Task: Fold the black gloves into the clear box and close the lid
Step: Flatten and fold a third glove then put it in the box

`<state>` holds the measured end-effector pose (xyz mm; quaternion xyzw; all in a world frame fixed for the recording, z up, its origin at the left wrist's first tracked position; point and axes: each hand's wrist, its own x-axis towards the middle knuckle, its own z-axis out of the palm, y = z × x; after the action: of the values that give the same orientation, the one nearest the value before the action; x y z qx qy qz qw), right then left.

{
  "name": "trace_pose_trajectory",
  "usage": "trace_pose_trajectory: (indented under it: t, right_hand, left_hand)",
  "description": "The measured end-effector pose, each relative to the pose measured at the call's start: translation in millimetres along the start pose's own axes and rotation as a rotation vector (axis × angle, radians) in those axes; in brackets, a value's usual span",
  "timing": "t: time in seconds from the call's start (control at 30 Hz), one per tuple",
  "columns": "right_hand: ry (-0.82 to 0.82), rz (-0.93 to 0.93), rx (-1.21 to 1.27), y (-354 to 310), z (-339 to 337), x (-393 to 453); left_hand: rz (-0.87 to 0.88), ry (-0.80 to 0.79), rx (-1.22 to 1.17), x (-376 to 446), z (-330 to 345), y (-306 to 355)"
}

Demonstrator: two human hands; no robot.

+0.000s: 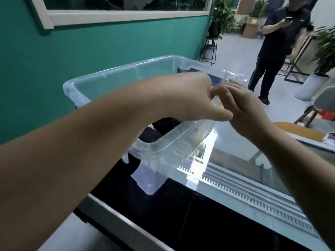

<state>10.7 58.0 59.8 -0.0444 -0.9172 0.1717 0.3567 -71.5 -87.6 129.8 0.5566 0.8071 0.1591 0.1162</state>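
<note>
The clear box (101, 77) stands on a glass-topped table, its top uncovered. Black gloves (164, 126) lie inside it, mostly hidden under my left forearm. The clear lid (203, 140) leans tilted along the box's right rim. My left hand (188, 98) reaches across the box and is closed on the lid's upper edge. My right hand (252, 115) meets it from the right, fingers held together and wrapped against the same edge. Both hands touch each other over the box's right side.
The glass table top (244, 156) stretches right, with a black front edge toward me. A teal wall stands behind the box. A person in dark clothes (279, 44) stands on the floor at the back right, near potted plants and a chair (319, 105).
</note>
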Motion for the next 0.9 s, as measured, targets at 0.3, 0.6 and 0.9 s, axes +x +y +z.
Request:
trace_pose_trajectory:
  t: [0.3,0.6,0.9]
  right_hand:
    - [0.108,-0.097,-0.115,-6.5,4.1,-35.5]
    - [-0.048,0.056,-0.171,-5.6,-10.1,-121.7]
    - [-0.353,0.841,-0.641,35.2,-54.1,-219.4]
  left_hand:
    - [-0.043,0.139,0.065,-35.9,18.2,17.7]
    - [-0.156,0.435,0.328,-60.0,50.2,25.2]
    - [-0.239,0.637,0.380,-52.7,96.7,50.3]
